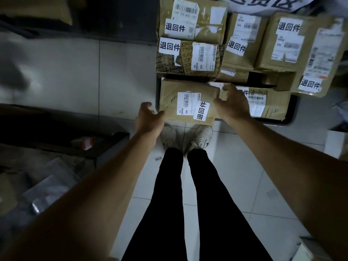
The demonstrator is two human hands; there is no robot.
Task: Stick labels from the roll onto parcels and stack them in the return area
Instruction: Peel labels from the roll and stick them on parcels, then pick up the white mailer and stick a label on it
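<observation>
A brown cardboard parcel (185, 91) with a barcode slip and a white return label (202, 111) lies at the near left corner of the black tray (291, 117). My left hand (148, 119) is at its left end, thumb touching the near corner and loosely curled fingers clear of the box. My right hand (233, 104) grips its right end, fingers curled over the far edge. Several other labelled parcels are stacked behind it, among them a printed box (188, 57) and a tall box (282, 42). No label roll is in view.
A white sign with blue characters (263, 2) lies behind the stack. My legs and shoes (202, 136) stand on pale floor tiles just short of the tray. A loose label (158, 158) lies on the floor. Dark surfaces holding grey bags (49, 193) fill the left.
</observation>
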